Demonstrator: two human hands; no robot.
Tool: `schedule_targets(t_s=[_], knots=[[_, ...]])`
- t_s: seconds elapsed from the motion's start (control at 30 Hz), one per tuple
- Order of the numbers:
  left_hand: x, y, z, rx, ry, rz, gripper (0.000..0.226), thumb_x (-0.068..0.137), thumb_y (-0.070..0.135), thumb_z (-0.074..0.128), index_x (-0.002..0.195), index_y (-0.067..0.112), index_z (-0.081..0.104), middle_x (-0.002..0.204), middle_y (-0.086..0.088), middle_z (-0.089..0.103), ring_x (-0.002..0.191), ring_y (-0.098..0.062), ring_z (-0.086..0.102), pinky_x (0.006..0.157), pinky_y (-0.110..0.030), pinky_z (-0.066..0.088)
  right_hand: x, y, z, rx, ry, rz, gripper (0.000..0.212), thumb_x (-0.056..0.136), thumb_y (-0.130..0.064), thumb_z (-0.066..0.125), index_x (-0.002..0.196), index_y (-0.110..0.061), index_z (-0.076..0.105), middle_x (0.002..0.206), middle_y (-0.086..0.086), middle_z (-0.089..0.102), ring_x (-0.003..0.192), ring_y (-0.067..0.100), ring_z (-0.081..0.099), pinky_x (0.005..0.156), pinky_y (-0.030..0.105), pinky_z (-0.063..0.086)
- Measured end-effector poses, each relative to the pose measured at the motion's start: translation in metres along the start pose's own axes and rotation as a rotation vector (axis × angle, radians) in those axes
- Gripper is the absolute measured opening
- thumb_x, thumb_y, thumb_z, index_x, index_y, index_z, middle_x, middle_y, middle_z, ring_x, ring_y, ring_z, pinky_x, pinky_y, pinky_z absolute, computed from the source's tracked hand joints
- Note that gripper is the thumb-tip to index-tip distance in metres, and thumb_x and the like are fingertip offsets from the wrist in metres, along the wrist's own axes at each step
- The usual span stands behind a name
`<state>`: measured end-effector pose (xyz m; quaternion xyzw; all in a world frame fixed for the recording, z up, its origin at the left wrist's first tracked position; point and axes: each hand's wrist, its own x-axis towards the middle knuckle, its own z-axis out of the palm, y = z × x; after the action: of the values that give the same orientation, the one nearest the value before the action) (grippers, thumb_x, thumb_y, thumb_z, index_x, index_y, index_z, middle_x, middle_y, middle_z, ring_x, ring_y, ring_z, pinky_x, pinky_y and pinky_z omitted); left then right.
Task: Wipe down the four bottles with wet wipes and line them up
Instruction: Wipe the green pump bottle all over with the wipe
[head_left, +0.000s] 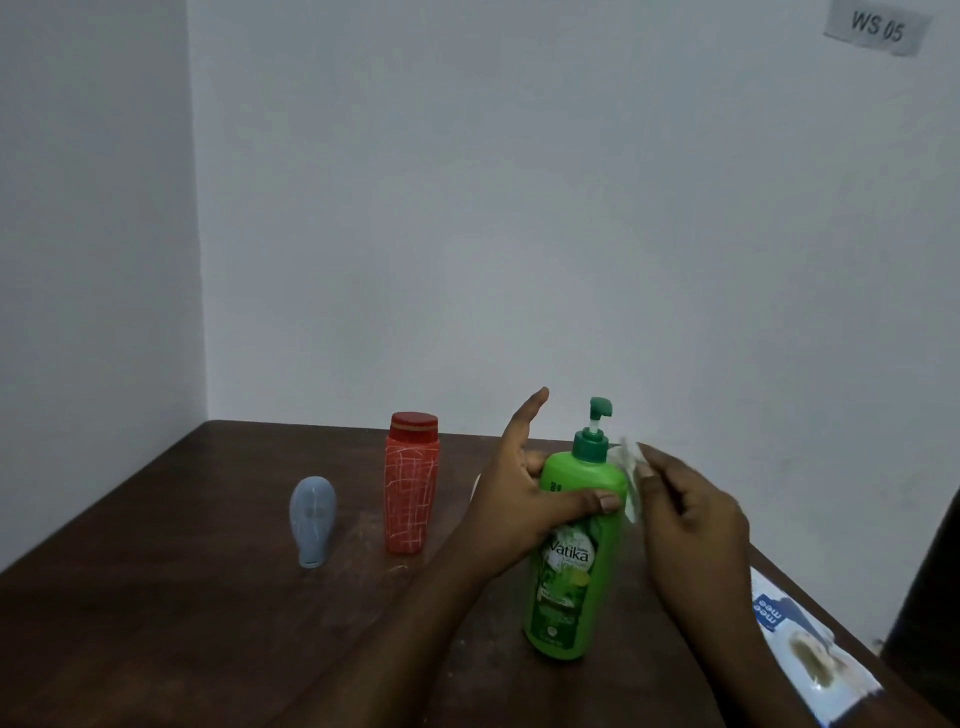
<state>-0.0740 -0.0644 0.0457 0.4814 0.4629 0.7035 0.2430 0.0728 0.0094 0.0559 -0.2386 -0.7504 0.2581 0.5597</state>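
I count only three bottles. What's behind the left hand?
Only a pale sliver shows past the left hand; that hand, gripping the green bottle, covers the rest.

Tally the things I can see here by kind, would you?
Bottles: 3 (green pump bottle, red bottle, grey-blue bottle)
Wet wipe: 1
Wet wipes pack: 1
Total: 5 in view
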Motion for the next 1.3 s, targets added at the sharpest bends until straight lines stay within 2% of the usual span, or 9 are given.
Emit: schedule_targets(t_s=[0.07, 0.17, 0.33, 0.5, 0.6, 0.77, 0.9, 1.07, 1.3], knots=[[-0.001, 0.001, 0.003, 0.015, -0.012, -0.007, 0.117, 0.071, 0.012, 0.095, 0.154, 0.051, 0.023, 0.105, -0.014, 0.079, 0.1, -0.034, 0.076, 0.094, -0.057, 0.059, 0.015, -0.003, -0.001, 0.402, 0.006, 0.301, 0.023, 0.103, -0.011, 0.058, 0.099, -0.023, 0.077, 0.095, 0.005, 0.079, 0.096, 0.027, 0.075, 0.086, 0.044, 0.06], [-0.001, 0.001, 0.002, 0.012, -0.016, -0.022, 0.117, 0.072, 0.011, 0.094, 0.155, 0.05, 0.023, 0.105, -0.015, 0.079, 0.101, -0.035, 0.076, 0.094, -0.058, 0.059, 0.043, -0.016, 0.002, 0.737, -0.103, 0.544, 0.022, 0.104, -0.01, 0.053, 0.114, -0.004, 0.072, 0.105, 0.015, 0.078, 0.102, 0.032, 0.074, 0.09, 0.045, 0.06], [0.0, 0.004, 0.002, -0.021, -0.025, 0.004, 0.115, 0.074, -0.006, 0.088, 0.158, 0.038, 0.023, 0.118, -0.01, 0.077, 0.106, -0.032, 0.075, 0.092, -0.051, 0.06, 0.063, -0.032, 0.014, 0.858, -0.361, 0.613, 0.023, 0.1, -0.004, 0.054, 0.114, 0.005, 0.07, 0.102, 0.022, 0.074, 0.085, 0.029, 0.072, 0.077, 0.039, 0.062], [0.0, 0.0, -0.001, 0.002, -0.039, -0.004, 0.116, 0.073, 0.008, 0.093, 0.156, 0.047, 0.023, 0.11, -0.015, 0.078, 0.104, -0.035, 0.075, 0.094, -0.06, 0.057, 0.054, -0.019, 0.005, 0.839, -0.281, 0.582, 0.026, 0.103, -0.01, 0.052, 0.118, 0.004, 0.068, 0.112, 0.022, 0.075, 0.1, 0.032, 0.071, 0.097, 0.048, 0.054], [0.0, 0.0, -0.003, 0.025, -0.05, -0.019, 0.117, 0.072, 0.015, 0.095, 0.155, 0.051, 0.022, 0.106, -0.015, 0.079, 0.102, -0.035, 0.076, 0.094, -0.059, 0.058, 0.052, -0.017, -0.004, 0.846, -0.177, 0.583, 0.023, 0.103, -0.009, 0.052, 0.115, 0.002, 0.069, 0.109, 0.019, 0.077, 0.095, 0.027, 0.074, 0.088, 0.043, 0.06], [0.0, 0.003, -0.001, 0.014, -0.051, -0.025, 0.114, 0.075, 0.006, 0.092, 0.156, 0.047, 0.022, 0.106, -0.014, 0.079, 0.1, -0.034, 0.076, 0.092, -0.055, 0.06, 0.064, -0.026, -0.003, 0.511, -0.04, 0.259, 0.024, 0.106, -0.014, 0.052, 0.104, -0.019, 0.076, 0.103, 0.007, 0.078, 0.089, 0.018, 0.071, 0.083, 0.037, 0.058], [0.001, 0.002, -0.001, -0.008, -0.051, -0.026, 0.113, 0.075, 0.003, 0.09, 0.156, 0.044, 0.022, 0.105, -0.016, 0.079, 0.098, -0.035, 0.077, 0.087, -0.049, 0.061, 0.065, -0.041, -0.004, 0.232, -0.197, -0.067, 0.024, 0.106, -0.016, 0.051, 0.106, -0.02, 0.075, 0.098, -0.007, 0.076, 0.093, 0.006, 0.069, 0.081, 0.023, 0.052], [0.001, 0.001, -0.001, 0.008, -0.051, -0.019, 0.112, 0.074, 0.007, 0.092, 0.155, 0.046, 0.024, 0.105, -0.016, 0.079, 0.099, -0.036, 0.076, 0.091, -0.057, 0.06, 0.049, -0.041, -0.013, 0.151, -0.204, -0.198, 0.027, 0.103, -0.029, 0.048, 0.111, -0.023, 0.073, 0.103, -0.011, 0.075, 0.099, 0.012, 0.069, 0.086, 0.035, 0.055], [0.0, 0.003, 0.0, 0.006, -0.053, -0.006, 0.106, 0.076, 0.007, 0.091, 0.153, 0.044, 0.028, 0.105, -0.018, 0.078, 0.099, -0.038, 0.076, 0.089, -0.06, 0.06, 0.029, -0.049, -0.026, 0.183, -0.262, -0.325, 0.026, 0.103, -0.015, 0.054, 0.112, -0.034, 0.07, 0.111, -0.018, 0.073, 0.108, 0.006, 0.068, 0.089, 0.018, 0.052]])
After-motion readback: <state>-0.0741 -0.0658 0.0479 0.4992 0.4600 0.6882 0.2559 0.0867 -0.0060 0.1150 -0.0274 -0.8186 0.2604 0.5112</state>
